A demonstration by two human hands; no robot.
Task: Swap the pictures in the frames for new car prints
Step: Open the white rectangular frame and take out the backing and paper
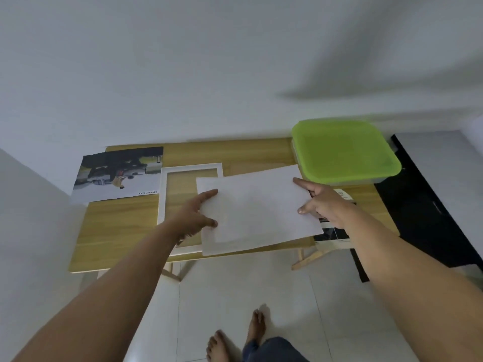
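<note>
A clear plastic box with a green lid (345,150) is sitting at the two o'clock corner of the wooden desk (115,231), against the white wall. The lid is covering it, so what is inside cannot be told.

At the middle of the desk both hands are holding a white sheet (257,209), its blank side facing up; whatever is printed on its other face is hidden. The left hand (194,218) is gripping the sheet's nine o'clock edge, thumb and forefinger spread apart on top of the paper and the other fingers out of sight beneath it. The right hand (322,205) is pinching the three o'clock edge, with the forefinger stretched along the far corner and the thumb pressing nearer on the paper. The sheet is lying tilted, its near edge reaching past the six o'clock rim of the desk.

Under the sheet's left half a white picture frame (163,202) is lying flat, showing the desk's wood through its opening. The sheet is overlapping the frame's right side. At ten o'clock from the frame, just beside it, a car print (119,175) is lying face up, overhanging the desk's left edge. At four o'clock from the right hand, something dark with a pale edge (333,235) is peeking out; it is too covered to identify.

Bare feet (235,335) are standing on the tiled floor (300,296) at six o'clock.
</note>
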